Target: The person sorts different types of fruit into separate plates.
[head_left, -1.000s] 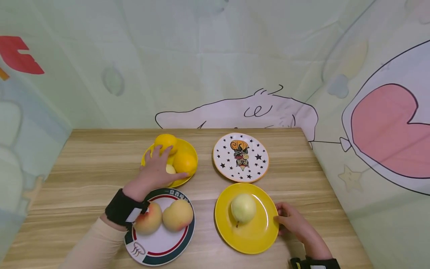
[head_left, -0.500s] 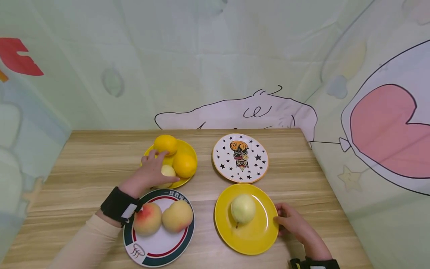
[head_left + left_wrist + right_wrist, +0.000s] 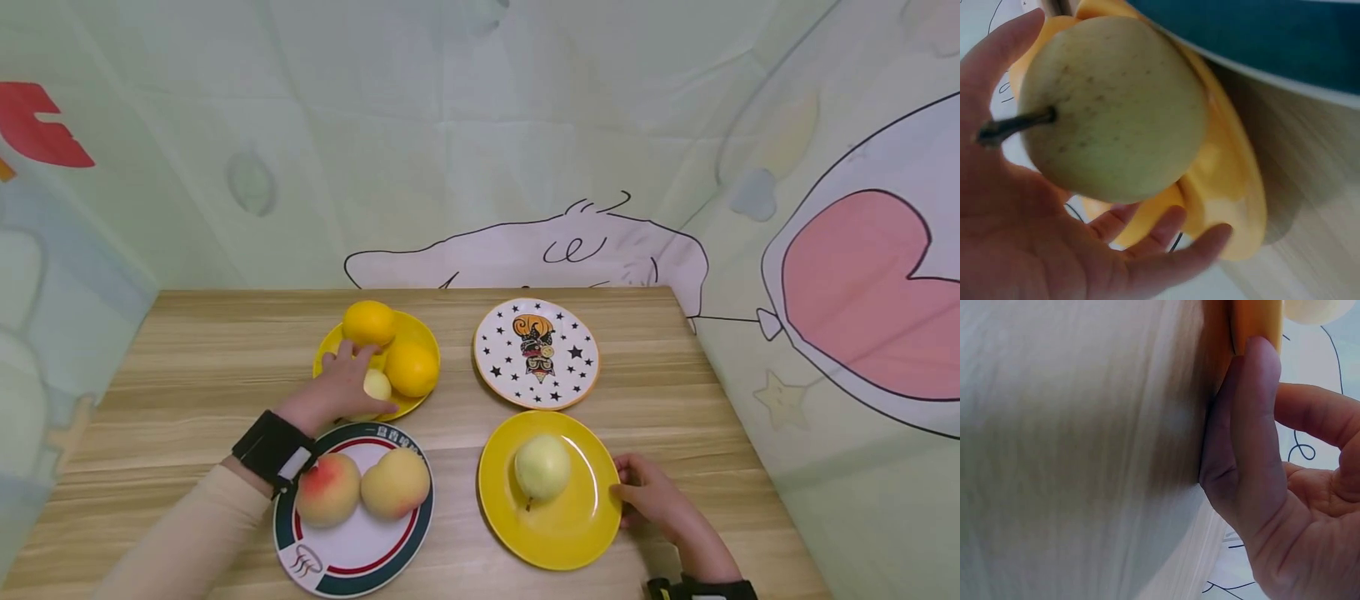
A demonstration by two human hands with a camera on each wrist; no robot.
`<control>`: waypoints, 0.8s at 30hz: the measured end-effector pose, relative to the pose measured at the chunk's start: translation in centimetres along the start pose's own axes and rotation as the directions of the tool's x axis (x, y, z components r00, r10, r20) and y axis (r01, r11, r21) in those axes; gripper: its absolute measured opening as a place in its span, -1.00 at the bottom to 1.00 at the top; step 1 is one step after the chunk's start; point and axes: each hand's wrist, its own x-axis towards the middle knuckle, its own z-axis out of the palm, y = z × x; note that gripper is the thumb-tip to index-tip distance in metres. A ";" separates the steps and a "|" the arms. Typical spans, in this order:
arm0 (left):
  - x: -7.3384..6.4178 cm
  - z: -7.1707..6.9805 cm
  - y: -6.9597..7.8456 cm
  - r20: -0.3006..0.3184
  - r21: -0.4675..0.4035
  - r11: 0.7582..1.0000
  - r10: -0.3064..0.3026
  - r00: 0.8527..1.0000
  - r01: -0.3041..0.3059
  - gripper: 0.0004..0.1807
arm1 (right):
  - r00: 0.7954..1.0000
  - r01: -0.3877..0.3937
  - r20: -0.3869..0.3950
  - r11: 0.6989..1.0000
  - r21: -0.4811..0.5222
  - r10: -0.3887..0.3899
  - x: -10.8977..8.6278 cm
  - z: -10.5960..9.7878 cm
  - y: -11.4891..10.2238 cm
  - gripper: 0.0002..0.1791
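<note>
My left hand [image 3: 336, 390] reaches over the far-left yellow plate [image 3: 427, 330], its spread fingers and thumb around a pale pear [image 3: 1116, 112]. A gap shows between the palm side and the pear in the left wrist view. Two yellow-orange fruits, possibly lemons or oranges, share that plate: one fruit [image 3: 369, 322] at the back, another fruit [image 3: 412, 368] at the right. My right hand [image 3: 658, 504] holds the right rim of the near yellow plate [image 3: 555, 542], thumb by the edge. On this plate sits another pear [image 3: 542, 467], stem toward me.
A green-rimmed white plate [image 3: 360, 546] at the near left bears two peaches, a left peach [image 3: 328, 492] and a right peach [image 3: 396, 483]. At the back right, a star-patterned plate [image 3: 495, 350] touches or nearly touches the near yellow plate. A printed cloth [image 3: 450, 167] hangs behind the wooden table [image 3: 217, 358].
My left hand has drawn back from the rear yellow-orange fruit and lowered around the pear, its fingers less spread. My right hand stays at the plate rim.
</note>
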 end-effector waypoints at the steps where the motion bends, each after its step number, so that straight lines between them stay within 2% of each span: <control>1: 0.0 0.1 0.0 0.001 0.000 1.000 0.003 1.000 -0.003 0.06 | 1.000 -0.001 -0.001 1.000 0.004 0.001 0.0 0.0 0.0 -0.66; 7: 0.3 0.8 -0.3 -0.006 -0.014 1.000 0.013 1.000 -0.013 0.00 | 1.000 -0.001 0.002 1.000 0.005 0.001 -0.1 0.0 0.0 -0.65; 15: 0.9 1.3 -0.7 0.017 -0.068 0.997 0.024 1.000 -0.023 -0.15 | 1.000 -0.003 0.003 1.000 0.020 0.003 0.0 -0.1 0.2 -0.65; 20: 1.0 1.2 -0.8 0.029 -0.055 0.998 0.043 0.999 -0.041 -0.31 | 1.000 -0.006 0.006 1.000 0.016 0.006 0.1 -0.1 0.2 -0.64; 24: 1.1 1.3 -1.0 0.024 -0.043 0.998 0.049 0.999 -0.048 -0.33 | 1.000 -0.016 0.000 1.000 0.014 0.016 0.1 -0.1 0.0 -0.64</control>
